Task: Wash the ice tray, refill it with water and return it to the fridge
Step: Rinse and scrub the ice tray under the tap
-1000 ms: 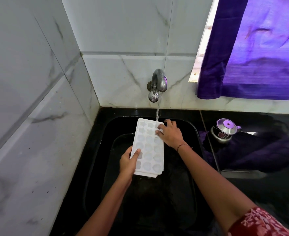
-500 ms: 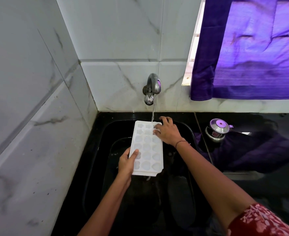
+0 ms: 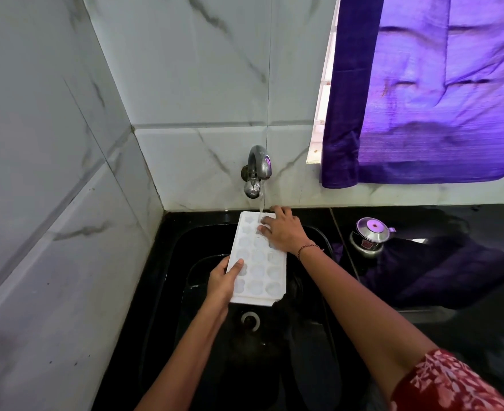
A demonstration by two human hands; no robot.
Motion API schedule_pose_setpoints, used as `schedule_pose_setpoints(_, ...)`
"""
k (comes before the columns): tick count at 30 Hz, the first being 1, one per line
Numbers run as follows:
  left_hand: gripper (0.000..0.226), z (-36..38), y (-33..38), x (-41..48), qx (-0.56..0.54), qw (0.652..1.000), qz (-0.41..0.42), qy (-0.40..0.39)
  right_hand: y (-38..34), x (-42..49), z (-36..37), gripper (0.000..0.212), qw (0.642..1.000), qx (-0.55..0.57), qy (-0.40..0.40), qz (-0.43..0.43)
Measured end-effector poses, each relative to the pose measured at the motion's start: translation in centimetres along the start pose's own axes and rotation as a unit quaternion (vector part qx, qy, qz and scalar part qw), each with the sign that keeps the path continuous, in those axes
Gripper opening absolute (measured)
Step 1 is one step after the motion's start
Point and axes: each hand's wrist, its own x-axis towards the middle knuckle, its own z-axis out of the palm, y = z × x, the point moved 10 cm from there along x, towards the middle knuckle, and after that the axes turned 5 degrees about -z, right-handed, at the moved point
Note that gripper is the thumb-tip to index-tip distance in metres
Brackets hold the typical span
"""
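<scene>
Wash step: ice tray [image 3: 256,262] over the sink [image 3: 167,292] under the running tap [image 3: 256,173]. Left hand [image 3: 222,281] grips its near-left edge; right hand [image 3: 283,231] lies flat on the far cells, grasping nothing. Next, probably: rinse all cells, then level it to fill.

I can read no word, number or brand anywhere in my head view. The only label I find is a small red sticker [image 3: 367,244] on the side of the steel pot [image 3: 370,229], which stands on the black bench [image 3: 467,221]. Its print is too small and blurred to make out. The white ice tray [image 3: 256,262] shows me no legible marking.
</scene>
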Motion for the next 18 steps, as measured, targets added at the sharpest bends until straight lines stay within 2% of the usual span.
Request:
schedule_pose_setpoints(3, 0.024, -0.1, -0.2, 0.1, 0.013, 1.0, 0.0, -0.006, 0.1, 0.0, 0.2, 0.041, 1.0, 0.004, -0.022, 0.004)
schedule_pose_setpoints(18, 0.023, -0.2, -0.9, -1.2, -0.014, 1.0, 0.001, -0.018, -0.5, -0.6, -0.1, 0.039, 0.999, 0.024, -0.019, -0.02)
